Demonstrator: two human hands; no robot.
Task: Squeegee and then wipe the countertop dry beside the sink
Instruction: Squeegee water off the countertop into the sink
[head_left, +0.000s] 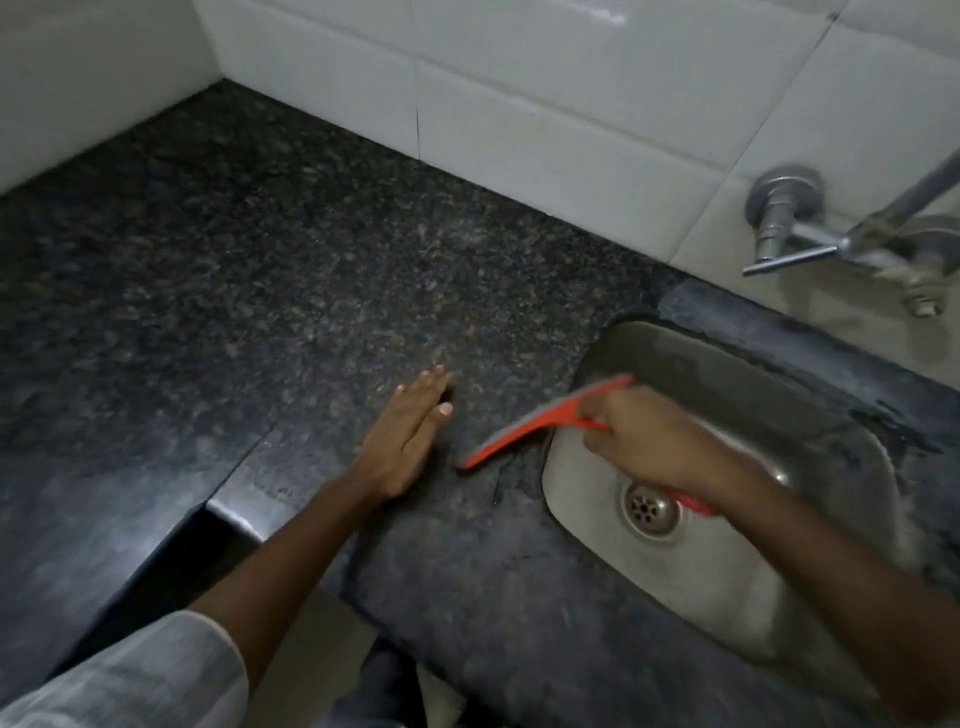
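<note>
Hands: 2, left hand (402, 441) and right hand (652, 441)
Squeegees: 1, orange squeegee (524, 426)
Sinks: 1, steel sink (810, 431)
Drains: 1, drain (649, 506)
Taps: 1, wall tap (789, 228)
Countertops: 1, dark countertop (260, 291)

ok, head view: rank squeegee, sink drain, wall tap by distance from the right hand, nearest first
1. Squeegee: gripped in the right hand, blade at the sink's left rim.
2. Sink drain: just below the hand, in the basin.
3. Wall tap: farthest, up on the tiles at the right.
</note>
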